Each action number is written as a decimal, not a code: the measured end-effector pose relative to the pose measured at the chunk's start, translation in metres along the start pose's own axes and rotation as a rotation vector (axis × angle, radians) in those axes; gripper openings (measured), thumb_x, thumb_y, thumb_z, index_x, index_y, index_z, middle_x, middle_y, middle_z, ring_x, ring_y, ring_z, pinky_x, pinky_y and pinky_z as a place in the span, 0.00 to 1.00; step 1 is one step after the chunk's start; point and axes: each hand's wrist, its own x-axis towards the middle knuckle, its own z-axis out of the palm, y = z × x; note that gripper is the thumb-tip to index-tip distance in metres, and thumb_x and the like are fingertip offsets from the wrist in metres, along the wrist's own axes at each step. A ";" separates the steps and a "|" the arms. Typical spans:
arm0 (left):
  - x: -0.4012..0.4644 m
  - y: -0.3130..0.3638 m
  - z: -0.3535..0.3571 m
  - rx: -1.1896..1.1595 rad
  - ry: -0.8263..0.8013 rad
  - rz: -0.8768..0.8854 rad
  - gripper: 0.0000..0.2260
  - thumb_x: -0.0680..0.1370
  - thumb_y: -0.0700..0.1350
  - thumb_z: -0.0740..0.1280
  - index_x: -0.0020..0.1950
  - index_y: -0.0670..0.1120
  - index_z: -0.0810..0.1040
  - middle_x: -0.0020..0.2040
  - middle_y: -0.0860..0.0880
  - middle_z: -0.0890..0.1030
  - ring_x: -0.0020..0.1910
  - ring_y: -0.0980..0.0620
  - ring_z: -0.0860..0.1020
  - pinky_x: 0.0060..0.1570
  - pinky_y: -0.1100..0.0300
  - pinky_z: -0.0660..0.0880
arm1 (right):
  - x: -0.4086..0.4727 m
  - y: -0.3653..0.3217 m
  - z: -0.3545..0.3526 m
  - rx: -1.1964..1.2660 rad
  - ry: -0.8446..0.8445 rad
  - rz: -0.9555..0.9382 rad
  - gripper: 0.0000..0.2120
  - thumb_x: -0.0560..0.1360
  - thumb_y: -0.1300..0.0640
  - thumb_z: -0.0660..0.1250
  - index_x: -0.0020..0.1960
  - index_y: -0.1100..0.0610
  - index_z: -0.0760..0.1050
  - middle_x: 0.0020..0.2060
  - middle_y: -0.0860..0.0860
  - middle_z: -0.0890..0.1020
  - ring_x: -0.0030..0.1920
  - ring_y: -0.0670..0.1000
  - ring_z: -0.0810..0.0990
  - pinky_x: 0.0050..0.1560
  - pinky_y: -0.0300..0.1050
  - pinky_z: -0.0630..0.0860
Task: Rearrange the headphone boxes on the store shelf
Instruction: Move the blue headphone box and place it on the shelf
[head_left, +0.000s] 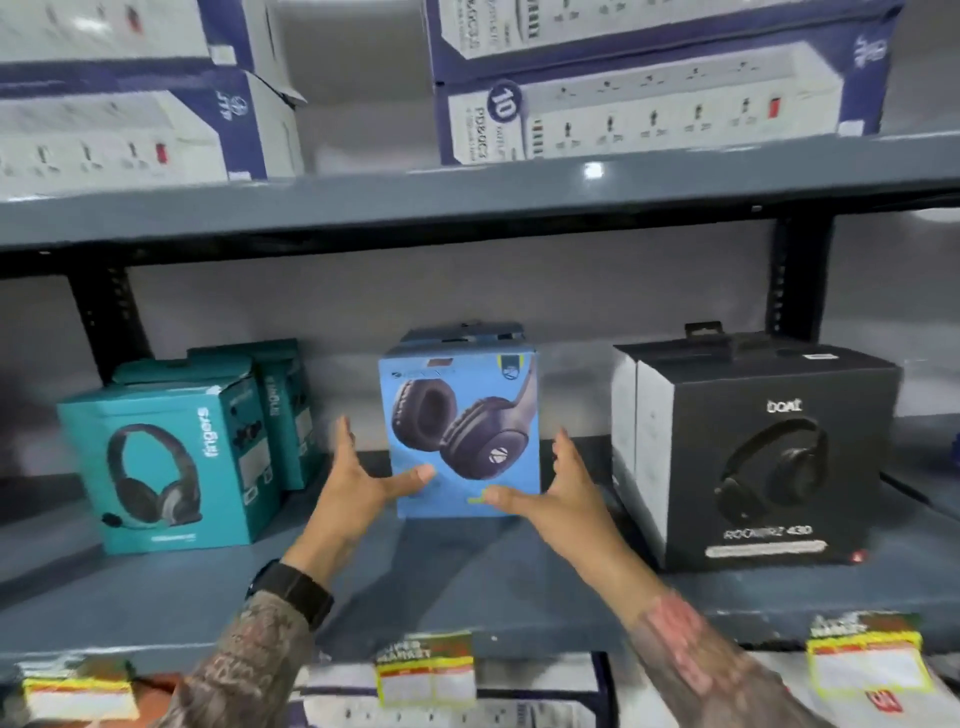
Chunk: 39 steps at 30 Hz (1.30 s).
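A light blue headphone box (457, 415) stands upright in the middle of the grey shelf (467, 587), with another like it right behind. My left hand (358, 478) is at its lower left with fingers spread apart from the box side, and the thumb lies over the front face. My right hand (561, 488) is at its lower right, fingers spread along the right edge, thumb over the front. Neither hand closes on the box. A teal headphone box (171, 467) stands at the left with a second teal box (283, 410) behind it. A black headphone box (769, 457) stands at the right.
The upper shelf board (467, 208) hangs close above the boxes. White and blue power strip boxes (649, 98) are stacked on it, with more at the left (130, 124). Yellow price tags (426, 670) hang on the shelf's front edge. Gaps separate the three box groups.
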 end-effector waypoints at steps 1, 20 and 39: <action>0.013 -0.002 -0.005 -0.001 -0.093 -0.031 0.62 0.73 0.44 0.84 0.90 0.51 0.40 0.78 0.60 0.58 0.77 0.59 0.61 0.80 0.55 0.62 | 0.018 0.000 0.000 0.015 -0.046 0.042 0.63 0.63 0.49 0.87 0.85 0.45 0.51 0.83 0.46 0.63 0.79 0.46 0.67 0.66 0.35 0.73; 0.126 -0.061 0.012 -0.129 -0.376 0.061 0.28 0.79 0.39 0.77 0.79 0.47 0.74 0.69 0.46 0.87 0.69 0.43 0.85 0.67 0.51 0.83 | 0.133 0.055 0.007 0.067 -0.040 0.136 0.31 0.65 0.62 0.85 0.66 0.56 0.81 0.59 0.53 0.90 0.63 0.57 0.87 0.66 0.54 0.82; -0.034 -0.042 -0.028 -0.054 -0.277 0.104 0.15 0.84 0.38 0.71 0.69 0.53 0.78 0.51 0.66 0.90 0.50 0.68 0.88 0.49 0.70 0.83 | -0.004 0.018 0.004 0.098 -0.101 0.061 0.29 0.66 0.61 0.85 0.64 0.52 0.81 0.54 0.46 0.91 0.56 0.45 0.89 0.53 0.38 0.83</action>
